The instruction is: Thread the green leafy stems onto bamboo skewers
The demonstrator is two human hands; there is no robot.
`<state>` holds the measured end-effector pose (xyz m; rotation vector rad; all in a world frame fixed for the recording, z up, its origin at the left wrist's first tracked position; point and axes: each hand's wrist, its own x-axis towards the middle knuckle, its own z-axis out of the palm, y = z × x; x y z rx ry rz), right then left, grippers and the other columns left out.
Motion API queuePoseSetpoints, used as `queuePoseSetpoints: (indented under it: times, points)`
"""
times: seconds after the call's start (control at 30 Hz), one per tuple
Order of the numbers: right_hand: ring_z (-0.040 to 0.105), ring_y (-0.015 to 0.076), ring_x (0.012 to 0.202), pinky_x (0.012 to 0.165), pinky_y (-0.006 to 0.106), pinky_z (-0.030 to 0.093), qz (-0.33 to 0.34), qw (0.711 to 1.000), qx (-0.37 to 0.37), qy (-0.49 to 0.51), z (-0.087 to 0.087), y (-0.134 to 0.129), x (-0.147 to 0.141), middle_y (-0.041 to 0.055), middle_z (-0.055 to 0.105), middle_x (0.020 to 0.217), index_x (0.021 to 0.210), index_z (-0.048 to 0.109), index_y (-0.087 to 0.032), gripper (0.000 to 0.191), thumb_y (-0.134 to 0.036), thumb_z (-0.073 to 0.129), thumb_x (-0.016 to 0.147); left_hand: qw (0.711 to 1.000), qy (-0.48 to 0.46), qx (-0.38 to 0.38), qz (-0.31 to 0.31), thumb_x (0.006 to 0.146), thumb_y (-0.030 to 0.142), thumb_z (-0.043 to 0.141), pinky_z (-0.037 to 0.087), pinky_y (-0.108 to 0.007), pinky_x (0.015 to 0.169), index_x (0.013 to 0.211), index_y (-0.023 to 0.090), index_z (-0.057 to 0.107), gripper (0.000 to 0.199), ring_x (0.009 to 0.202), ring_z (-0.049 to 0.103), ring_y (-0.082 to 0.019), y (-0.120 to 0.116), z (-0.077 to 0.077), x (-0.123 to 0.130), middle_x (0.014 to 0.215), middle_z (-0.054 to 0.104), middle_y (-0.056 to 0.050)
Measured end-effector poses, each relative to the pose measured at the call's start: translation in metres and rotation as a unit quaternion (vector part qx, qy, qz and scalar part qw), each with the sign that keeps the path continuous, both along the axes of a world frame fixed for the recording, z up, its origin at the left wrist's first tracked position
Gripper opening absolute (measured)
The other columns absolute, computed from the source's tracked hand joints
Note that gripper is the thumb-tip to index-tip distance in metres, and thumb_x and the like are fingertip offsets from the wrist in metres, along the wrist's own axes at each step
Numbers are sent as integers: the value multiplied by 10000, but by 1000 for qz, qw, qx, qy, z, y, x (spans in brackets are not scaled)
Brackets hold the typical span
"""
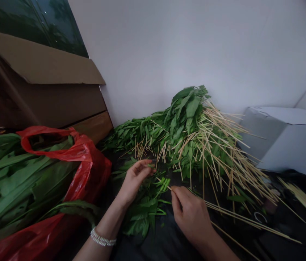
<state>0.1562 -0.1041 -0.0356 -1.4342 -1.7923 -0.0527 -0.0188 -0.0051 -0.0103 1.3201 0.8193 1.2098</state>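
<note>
My right hand (189,210) is closed around a thin bamboo skewer (169,188), its tip pointing up and left. Several green stems (164,184) are threaded side by side on that skewer, and their leaves (142,212) hang down over the dark surface. Up and to the left of the skewer's tip, my left hand (136,177) is pinched, with a bit of green stem (151,165) between its fingertips. Most of that piece is hidden by the fingers. A white beaded bracelet (102,239) circles my left wrist.
A big heap of skewered leafy greens (188,108) lies against the white wall (182,43), bare skewer ends (239,166) sticking out rightward. A red plastic bag (87,148) of long leaves (28,188) is at left, before a cardboard box (55,98). A white box (294,141) stands right.
</note>
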Motion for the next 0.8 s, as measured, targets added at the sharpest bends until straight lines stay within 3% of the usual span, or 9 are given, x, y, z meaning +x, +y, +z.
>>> queuePoseSetpoints:
  times: [0.1,0.33,0.47,0.57,0.73,0.8]
  points:
    - [638,145,757,681,233,422,4,1000,-8,1,0,0,0,30,641,789,931,632,-188,249,-166,384,924,1000,14,1,2,646,232,794,502,-302,854,1075,153,596,479,881,672,-182,-1,2,3,932,704,-61]
    - [630,142,725,667,240,412,1,1000,-13,-4,0,0,1,17,633,774,945,630,-197,241,-174,391,923,998,59,9,13,717,375,724,532,-346,768,926,144,644,322,775,677,-197,1,-2,3,852,715,-73]
    - [638,143,769,708,235,430,2,1000,-6,2,0,0,1,28,645,798,949,633,-193,247,-162,390,919,977,156,115,86,702,367,729,479,-367,898,830,163,720,241,1038,599,-243,4,-4,0,1071,659,-106]
    - [642,143,768,728,236,444,4,1000,4,9,1,0,1,35,649,804,950,634,-184,253,-158,384,921,975,153,129,98,692,349,737,463,-366,932,803,172,735,209,1147,546,-264,5,-3,-2,1235,597,-114]
    - [645,137,729,727,232,470,0,1000,22,2,0,2,2,43,656,799,1008,632,-174,278,-161,364,935,989,127,27,67,677,332,752,517,-345,820,872,170,753,253,833,675,-222,1,-1,1,862,750,-65]
    - [648,138,724,728,234,477,-5,1000,21,-5,-1,2,2,44,657,801,1023,631,-174,285,-165,359,940,991,125,15,54,669,320,759,523,-324,794,863,172,758,245,791,681,-211,-1,-1,2,834,756,-53]
